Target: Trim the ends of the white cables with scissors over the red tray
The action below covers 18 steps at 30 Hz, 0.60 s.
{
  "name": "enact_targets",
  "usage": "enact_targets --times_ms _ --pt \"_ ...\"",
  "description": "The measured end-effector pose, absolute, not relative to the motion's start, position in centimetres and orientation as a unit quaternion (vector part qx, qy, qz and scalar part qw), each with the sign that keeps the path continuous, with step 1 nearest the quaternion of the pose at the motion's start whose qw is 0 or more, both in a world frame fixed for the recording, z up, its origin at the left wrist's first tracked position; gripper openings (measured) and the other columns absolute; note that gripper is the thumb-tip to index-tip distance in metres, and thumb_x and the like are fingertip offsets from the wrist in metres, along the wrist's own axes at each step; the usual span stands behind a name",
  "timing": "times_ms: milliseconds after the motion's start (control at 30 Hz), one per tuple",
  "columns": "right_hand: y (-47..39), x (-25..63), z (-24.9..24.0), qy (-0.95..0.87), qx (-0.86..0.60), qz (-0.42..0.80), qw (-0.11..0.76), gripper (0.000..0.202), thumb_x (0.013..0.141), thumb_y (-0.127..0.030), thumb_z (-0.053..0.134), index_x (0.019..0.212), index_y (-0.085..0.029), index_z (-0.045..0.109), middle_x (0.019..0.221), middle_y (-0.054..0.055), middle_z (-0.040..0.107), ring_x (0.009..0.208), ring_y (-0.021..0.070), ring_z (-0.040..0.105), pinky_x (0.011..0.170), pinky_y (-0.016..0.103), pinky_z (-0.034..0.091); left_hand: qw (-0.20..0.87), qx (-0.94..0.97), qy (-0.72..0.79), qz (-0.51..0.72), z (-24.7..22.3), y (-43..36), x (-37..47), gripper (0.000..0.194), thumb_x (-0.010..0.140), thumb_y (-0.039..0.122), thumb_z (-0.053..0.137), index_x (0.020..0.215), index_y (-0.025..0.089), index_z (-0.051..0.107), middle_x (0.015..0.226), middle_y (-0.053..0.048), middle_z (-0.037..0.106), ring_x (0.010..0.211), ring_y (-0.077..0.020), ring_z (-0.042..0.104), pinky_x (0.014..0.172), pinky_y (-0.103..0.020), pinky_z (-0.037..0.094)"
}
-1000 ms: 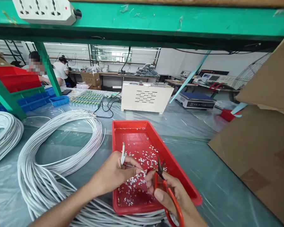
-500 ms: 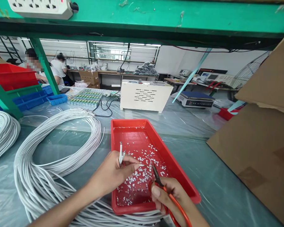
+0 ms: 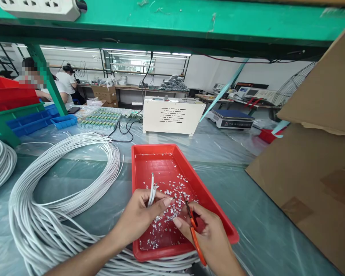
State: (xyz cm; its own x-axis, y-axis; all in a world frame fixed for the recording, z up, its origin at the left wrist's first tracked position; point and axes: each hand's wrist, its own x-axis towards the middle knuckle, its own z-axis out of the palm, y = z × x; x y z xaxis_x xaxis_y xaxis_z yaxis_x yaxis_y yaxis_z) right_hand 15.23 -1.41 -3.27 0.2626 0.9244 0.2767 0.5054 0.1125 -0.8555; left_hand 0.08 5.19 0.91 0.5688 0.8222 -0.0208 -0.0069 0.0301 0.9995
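Over the red tray (image 3: 209, 203) my left hand (image 3: 145, 211) is closed around a few white cables (image 3: 152, 189). Their cut ends stick up between its fingers, and one short end shows at the thumb tip. Close by on the right, my right hand (image 3: 208, 234) holds red-handled cutters (image 3: 196, 239), with the dark jaws pointing up and away from me, apart from the cable end. Small silvery scraps (image 3: 175, 195) lie scattered on the tray floor. The long run of white cables (image 3: 60, 226) passes under my left forearm and along the tray's near edge.
A second cable coil (image 3: 0, 165) lies at far left, near blue bins (image 3: 63, 121). Behind the tray stand a cream metal box (image 3: 172, 117) and a scale (image 3: 231, 119). Cardboard (image 3: 310, 184) blocks the right side; a green shelf beam (image 3: 172, 23) crosses above. Two people sit farther back.
My right thumb has lifted off the cutters' handle, and the cutters have turned more upright in that hand. My left fingertips cover more of the cable end. The view has shifted slightly.
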Motion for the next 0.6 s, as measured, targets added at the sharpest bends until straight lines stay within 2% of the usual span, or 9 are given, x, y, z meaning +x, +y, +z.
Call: enact_targets --times_ms 200,333,600 --pt "-1.49 15.34 -3.52 -0.623 -0.677 0.127 0.37 0.037 0.069 -0.045 0.062 0.054 -0.02 0.039 0.049 -0.007 0.035 0.045 0.0086 0.031 0.043 0.02 0.028 0.625 0.604 0.335 0.364 0.54 5.02 0.28 0.017 0.074 0.029 0.065 0.069 0.013 0.069 0.061 0.0 0.061 0.059 -0.012 0.048 0.058 -0.022 0.036" --pt "-1.54 15.27 -3.41 -0.639 -0.677 0.097 0.351 0.041 0.069 -0.046 0.062 0.053 -0.021 0.033 0.048 -0.008 0.032 0.044 0.0083 0.029 0.042 0.02 0.024 0.608 0.612 0.345 0.369 0.31 4.77 0.48 0.017 0.073 0.029 0.065 0.074 0.013 0.071 0.069 -0.004 0.067 0.064 -0.0151 0.054 0.062 -0.024 0.04" --pt "-1.58 15.35 -3.26 -0.653 -0.675 0.071 0.336 0.043 0.069 -0.044 0.061 0.053 -0.021 0.029 0.048 -0.008 0.031 0.044 0.0084 0.026 0.041 0.019 0.022 0.592 0.631 0.352 0.356 0.37 4.41 0.64 0.016 0.071 0.027 0.067 0.074 0.013 0.073 0.066 -0.004 0.067 0.062 -0.0159 0.055 0.061 -0.025 0.041"
